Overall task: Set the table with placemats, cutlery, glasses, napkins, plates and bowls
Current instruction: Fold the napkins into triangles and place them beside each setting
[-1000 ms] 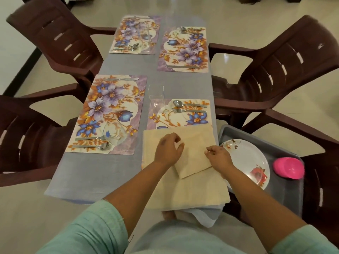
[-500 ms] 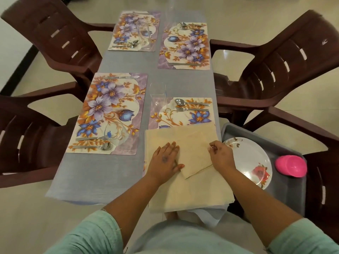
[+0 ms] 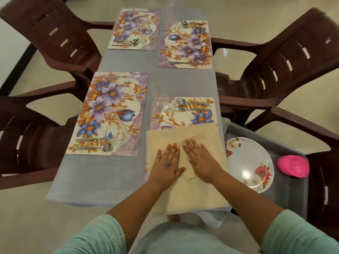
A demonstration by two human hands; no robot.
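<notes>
left chairs [image 3: 45,74]: 2 brown plastic ones, pulled up to the table [image 3: 88,173].
near-left mat [image 3: 108,114]: floral, knife along the far edge, fork and spoon on the near edge, a clear glass beside them. Place looks set apart from napkin and plate.
far mats [image 3: 185,44]: 2, cutlery on both; a glass shows on the left one.
left hand [image 3: 167,163]: fingers straight, palm flat on the napkin [image 3: 185,191], likely pinning it while the fold is pressed.
napkin: beige cloth, near-right corner of the table, covers the near half of the near-right mat [image 3: 183,114] and hangs over the table edge; a folded flap lies under the hands, point toward the person.
right hand [image 3: 200,159]: also flat, fingers spread, grips nothing; seems to be smoothing the crease.
tray [image 3: 293,195]: grey, on the right chair, holds a floral plate [image 3: 249,164] and a pink bowl [image 3: 293,166], probably staged for later.
</notes>
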